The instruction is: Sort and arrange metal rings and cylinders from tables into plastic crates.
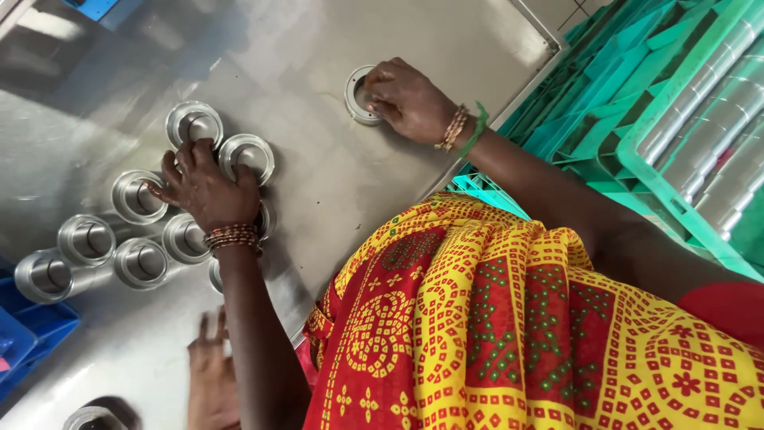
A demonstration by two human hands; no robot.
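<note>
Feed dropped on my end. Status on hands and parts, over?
Left hand spread open over cluster of metal cups. Right hand pinching lone cup on steel table. Another hand lower on the table, clear of both.

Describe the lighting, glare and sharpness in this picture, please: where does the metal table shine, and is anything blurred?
Head view: bright glare washes the steel table at upper left, softer sheen elsewhere; the left hand on the metal cups and the right hand at the single ring are fairly sharp; the green crates look slightly soft.
</note>
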